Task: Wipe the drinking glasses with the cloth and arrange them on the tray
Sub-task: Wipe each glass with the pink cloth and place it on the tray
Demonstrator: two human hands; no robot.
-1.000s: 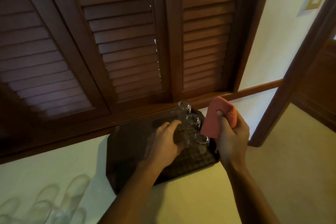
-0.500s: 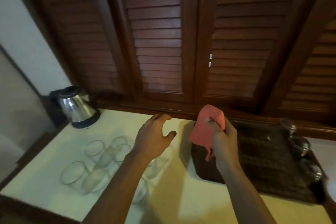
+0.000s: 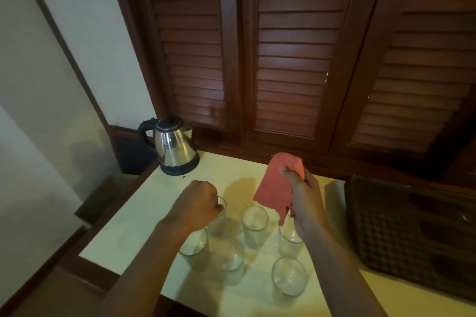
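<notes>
Several clear drinking glasses stand in a cluster on the pale countertop [image 3: 144, 216]. My left hand [image 3: 197, 206] curls round the rim of the far-left glass [image 3: 219, 221] of that group. My right hand [image 3: 304, 195] holds a pink cloth [image 3: 275, 185] above the glasses; the cloth hangs down over one glass [image 3: 289, 242]. Other glasses stand at the centre [image 3: 254, 224], front left [image 3: 193, 247], front middle [image 3: 228, 257] and front right [image 3: 289, 276]. The dark woven tray [image 3: 401, 234] lies at the right; its visible part shows no glasses.
A steel electric kettle [image 3: 175, 148] stands at the back left corner of the counter. Dark louvred wooden shutters [image 3: 291, 59] rise behind the counter. The counter's left and front edges drop off to a darker wooden ledge.
My view swung left from the tray to the glass cluster. My left hand left the tray, reached across and closed on a glass rim. The right hand kept the cloth and followed.
</notes>
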